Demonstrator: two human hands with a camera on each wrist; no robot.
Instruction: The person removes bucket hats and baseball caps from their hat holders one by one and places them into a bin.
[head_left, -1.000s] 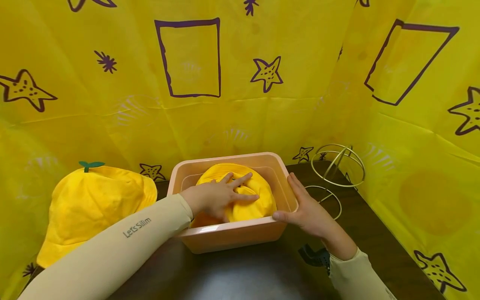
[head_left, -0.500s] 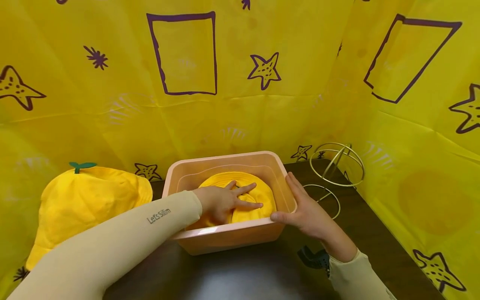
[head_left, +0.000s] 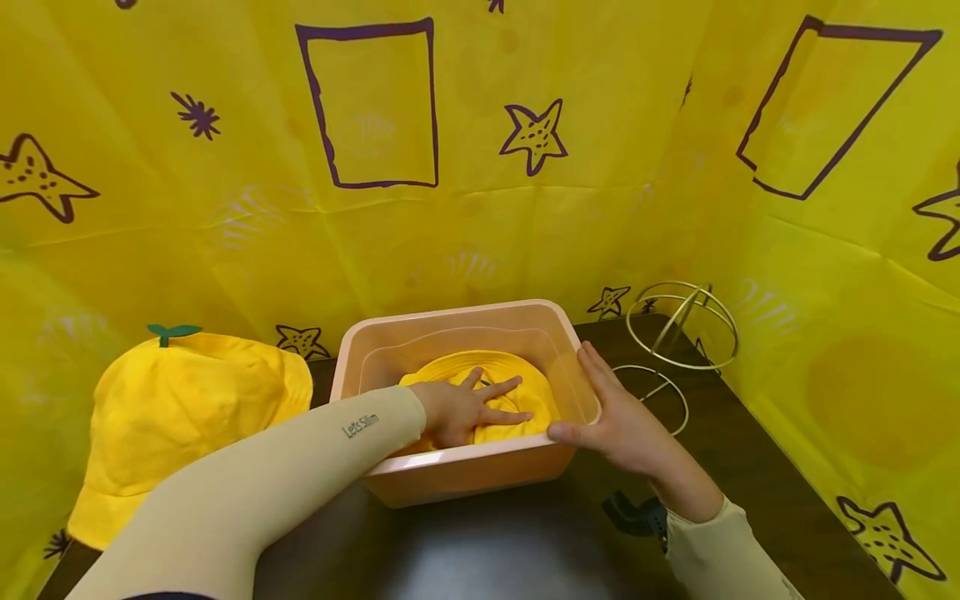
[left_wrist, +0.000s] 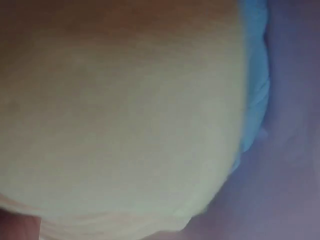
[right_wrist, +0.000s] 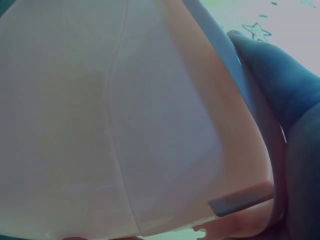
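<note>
A pink plastic bin point(head_left: 472, 482) stands on the dark table, with a yellow cloth hat point(head_left: 536, 392) inside it. My left hand point(head_left: 459, 410) rests on this hat with spread fingers and touches its top. At the bin's front right corner, my right hand point(head_left: 628, 427) holds the rim, thumb over the front edge and fingers along the right side. The right wrist view has the bin's wall point(right_wrist: 160, 120) close up, with part of the right hand point(right_wrist: 280, 80) against the rim. A pale blurred surface fills most of the left wrist view, so that hand's fingers are hidden there.
Another yellow hat point(head_left: 187, 408) with a green sprout on top sits at the left. Gold wire stands point(head_left: 686, 321) are at the back right on the dark table point(head_left: 757, 475). A yellow patterned sheet point(head_left: 480, 233) hangs behind and at the right.
My left hand has moved down and slightly right, and the hat under it sits lower in the bin. The right hand stays on the corner.
</note>
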